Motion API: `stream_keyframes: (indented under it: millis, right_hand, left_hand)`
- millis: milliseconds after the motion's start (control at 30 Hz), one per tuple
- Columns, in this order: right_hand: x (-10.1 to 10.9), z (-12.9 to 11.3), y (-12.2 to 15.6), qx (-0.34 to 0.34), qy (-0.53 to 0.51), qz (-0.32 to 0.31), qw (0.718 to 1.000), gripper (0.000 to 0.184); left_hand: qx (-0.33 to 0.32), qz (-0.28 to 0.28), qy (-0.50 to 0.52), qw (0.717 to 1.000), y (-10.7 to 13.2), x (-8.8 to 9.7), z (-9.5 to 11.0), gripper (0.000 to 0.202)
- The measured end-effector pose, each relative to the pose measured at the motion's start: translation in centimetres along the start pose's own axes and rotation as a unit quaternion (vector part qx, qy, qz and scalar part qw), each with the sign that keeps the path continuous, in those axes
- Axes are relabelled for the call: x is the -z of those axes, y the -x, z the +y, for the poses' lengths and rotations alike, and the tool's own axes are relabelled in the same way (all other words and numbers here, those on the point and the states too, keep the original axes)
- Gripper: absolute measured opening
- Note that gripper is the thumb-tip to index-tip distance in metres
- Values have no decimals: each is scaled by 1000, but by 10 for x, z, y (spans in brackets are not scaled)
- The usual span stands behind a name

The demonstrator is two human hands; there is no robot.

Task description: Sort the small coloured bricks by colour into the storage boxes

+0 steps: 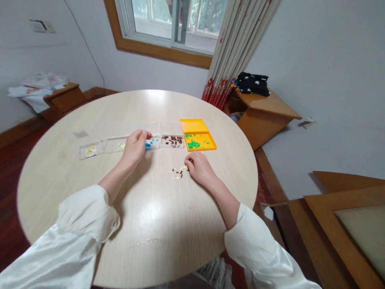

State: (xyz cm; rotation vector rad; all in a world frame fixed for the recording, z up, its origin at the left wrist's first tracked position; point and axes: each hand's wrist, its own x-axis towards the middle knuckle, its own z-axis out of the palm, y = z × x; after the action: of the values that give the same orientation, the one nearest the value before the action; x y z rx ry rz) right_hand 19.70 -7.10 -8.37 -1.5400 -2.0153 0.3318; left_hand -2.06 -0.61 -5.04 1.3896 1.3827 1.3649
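My left hand [136, 147] hovers at the clear box of small blue pieces [154, 141], its thumb and fingers closed together; whatever they pinch, if anything, is hidden. On the tabletop, my right hand [199, 167] has its fingers drawn into a pinch beside a loose scatter of tiny brown and yellow pieces [181, 174]. I cannot make out what is between those fingertips. Just beyond it lies an opened orange case [213, 147] with small green pieces [194, 143] inside. Between the blue pieces and the orange case, another clear box holds dark brown pieces [173, 140].
Further left on the round table [144, 216] are a clear box with pale yellow pieces [121, 147] and a small clear box with yellow pieces [90, 151]. A wooden stool [270, 104] carrying black cloth [253, 83] stands beyond the right edge, near the curtain [231, 44].
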Motion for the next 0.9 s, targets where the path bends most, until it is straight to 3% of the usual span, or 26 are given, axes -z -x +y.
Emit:
stream_keyframes:
  millis: [67,167,233,367,600,800,900]
  right_hand:
    - [2,-4,0,-2,-43,39,998,12]
    - [5,-13,1,5,-120,68,990,10]
    - [5,-19,3,8,-167,67,984,7]
    - [-1,-25,7,-7,-261,38,965,6]
    - [-6,-26,8,-25,-331,16,943,10]
    - [-7,-26,8,-23,-340,17,940,9]
    - [-4,-24,7,-9,-308,22,951,6]
  left_hand:
    - [46,-42,32,998,10,0,5,17]
    - [91,-161,42,982,29,-5,8,8]
    - [70,-211,17,975,43,-12,8,5]
    - [-36,-251,-35,967,64,-24,7,12]
    - [-91,-233,-70,966,71,-22,12,5]
    - [-124,-226,-80,963,74,-23,14,5]
    - [-139,-212,-126,959,64,-21,12,7]
